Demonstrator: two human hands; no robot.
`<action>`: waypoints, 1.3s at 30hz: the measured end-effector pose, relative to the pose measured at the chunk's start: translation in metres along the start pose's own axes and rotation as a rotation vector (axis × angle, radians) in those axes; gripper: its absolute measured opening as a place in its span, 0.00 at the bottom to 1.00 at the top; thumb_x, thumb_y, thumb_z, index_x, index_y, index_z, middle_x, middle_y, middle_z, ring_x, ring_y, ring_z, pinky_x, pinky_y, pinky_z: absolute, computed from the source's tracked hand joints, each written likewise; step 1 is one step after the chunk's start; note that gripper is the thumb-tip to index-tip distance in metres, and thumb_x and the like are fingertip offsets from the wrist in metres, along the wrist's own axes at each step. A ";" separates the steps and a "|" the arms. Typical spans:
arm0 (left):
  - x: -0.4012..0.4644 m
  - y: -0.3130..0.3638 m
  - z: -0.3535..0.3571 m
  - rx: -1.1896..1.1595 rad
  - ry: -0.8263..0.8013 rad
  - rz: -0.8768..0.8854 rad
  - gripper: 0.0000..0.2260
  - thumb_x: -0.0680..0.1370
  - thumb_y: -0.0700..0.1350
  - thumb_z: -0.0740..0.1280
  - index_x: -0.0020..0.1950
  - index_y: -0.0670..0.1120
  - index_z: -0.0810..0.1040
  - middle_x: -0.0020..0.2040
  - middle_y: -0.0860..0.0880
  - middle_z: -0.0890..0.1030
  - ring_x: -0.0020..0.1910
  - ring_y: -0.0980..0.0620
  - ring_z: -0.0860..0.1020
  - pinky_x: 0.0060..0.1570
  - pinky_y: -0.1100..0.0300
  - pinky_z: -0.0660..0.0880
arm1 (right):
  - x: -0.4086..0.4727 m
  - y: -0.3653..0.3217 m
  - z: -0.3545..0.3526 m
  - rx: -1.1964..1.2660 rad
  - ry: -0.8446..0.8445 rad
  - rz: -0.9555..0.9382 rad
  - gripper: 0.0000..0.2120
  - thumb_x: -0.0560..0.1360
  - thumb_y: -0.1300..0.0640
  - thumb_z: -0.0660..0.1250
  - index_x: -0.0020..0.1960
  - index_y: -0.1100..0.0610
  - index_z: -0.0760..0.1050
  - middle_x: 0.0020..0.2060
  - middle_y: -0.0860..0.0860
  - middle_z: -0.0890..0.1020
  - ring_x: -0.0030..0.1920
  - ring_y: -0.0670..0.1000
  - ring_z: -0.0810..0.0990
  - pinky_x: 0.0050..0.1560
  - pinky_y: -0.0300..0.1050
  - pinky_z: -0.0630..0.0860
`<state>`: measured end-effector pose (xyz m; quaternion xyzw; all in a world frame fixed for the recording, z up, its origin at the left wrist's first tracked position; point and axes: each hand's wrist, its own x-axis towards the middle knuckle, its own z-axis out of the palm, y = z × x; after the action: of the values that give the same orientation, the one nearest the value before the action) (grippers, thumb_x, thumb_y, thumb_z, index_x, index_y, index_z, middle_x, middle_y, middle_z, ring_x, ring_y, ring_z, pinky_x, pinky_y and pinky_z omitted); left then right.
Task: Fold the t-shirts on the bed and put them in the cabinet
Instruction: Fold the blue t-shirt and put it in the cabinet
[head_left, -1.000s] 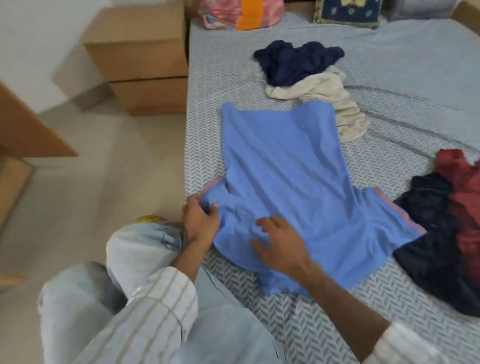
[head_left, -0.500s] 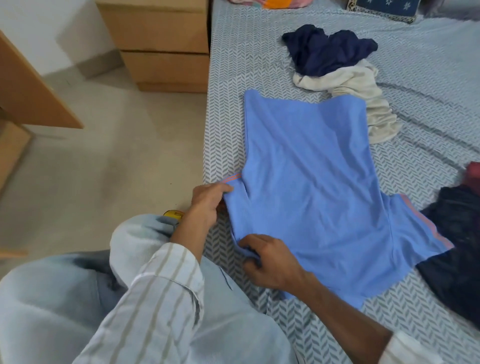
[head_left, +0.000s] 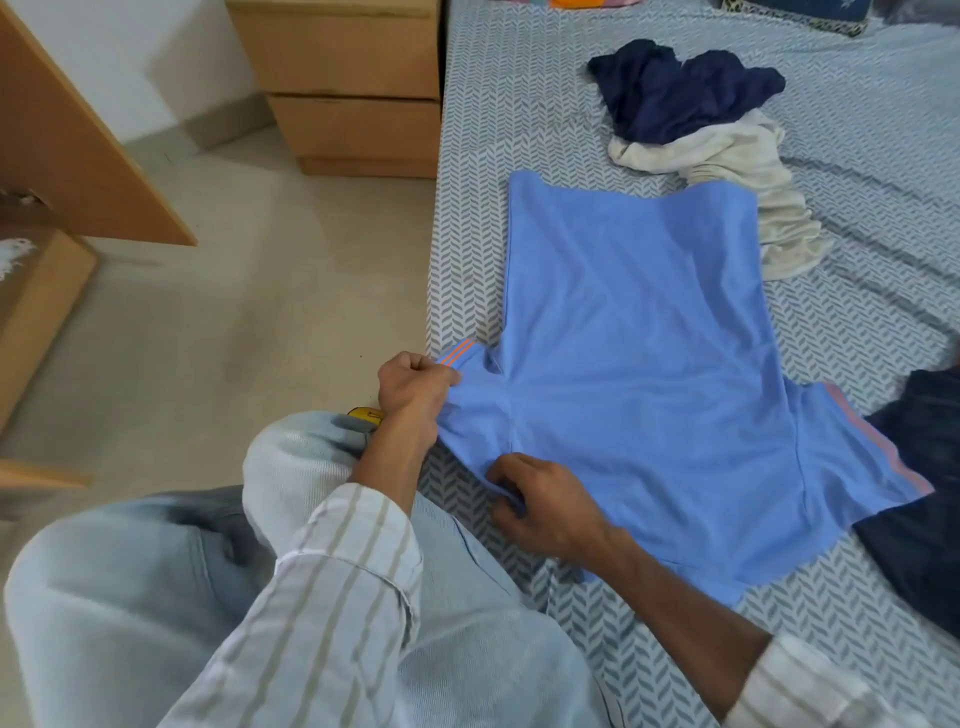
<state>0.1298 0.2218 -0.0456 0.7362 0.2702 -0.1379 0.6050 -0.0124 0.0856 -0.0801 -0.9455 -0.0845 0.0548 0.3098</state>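
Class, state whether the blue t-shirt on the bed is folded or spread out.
Spread out: the blue t-shirt lies flat, both sleeves out, not yet folded.

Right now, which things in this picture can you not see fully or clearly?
- Head view: the dark navy garment at the right is cut off by the frame edge.
- The small yellow object on the floor is mostly hidden behind the knee and left hand.
- The right hand fingers curl under the light blue t-shirt edge, hiding their tips.
- The cream crumpled garment lies partly under the blue t-shirt.
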 end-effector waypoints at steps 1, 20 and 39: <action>-0.001 0.000 -0.002 0.018 -0.009 0.008 0.17 0.68 0.34 0.76 0.36 0.47 0.69 0.30 0.49 0.72 0.28 0.53 0.66 0.25 0.64 0.64 | 0.000 0.002 -0.001 -0.006 -0.011 0.003 0.14 0.66 0.48 0.57 0.48 0.51 0.74 0.40 0.48 0.80 0.40 0.55 0.79 0.37 0.48 0.73; 0.000 -0.016 0.001 0.741 0.078 0.297 0.13 0.74 0.38 0.66 0.57 0.47 0.74 0.55 0.43 0.79 0.55 0.39 0.76 0.44 0.53 0.70 | -0.024 0.018 -0.011 0.066 -0.107 -0.046 0.23 0.68 0.59 0.64 0.63 0.53 0.75 0.42 0.46 0.81 0.40 0.48 0.79 0.42 0.43 0.75; 0.068 0.018 0.049 1.014 -0.336 0.639 0.10 0.72 0.53 0.70 0.36 0.47 0.78 0.44 0.53 0.70 0.55 0.49 0.68 0.50 0.53 0.57 | 0.356 0.097 -0.117 -0.190 0.237 0.471 0.18 0.78 0.51 0.62 0.64 0.58 0.75 0.62 0.56 0.79 0.65 0.57 0.75 0.61 0.46 0.71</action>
<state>0.2012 0.1876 -0.0779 0.9446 -0.1615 -0.1754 0.2258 0.3668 0.0102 -0.0627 -0.9637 0.1696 0.0061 0.2063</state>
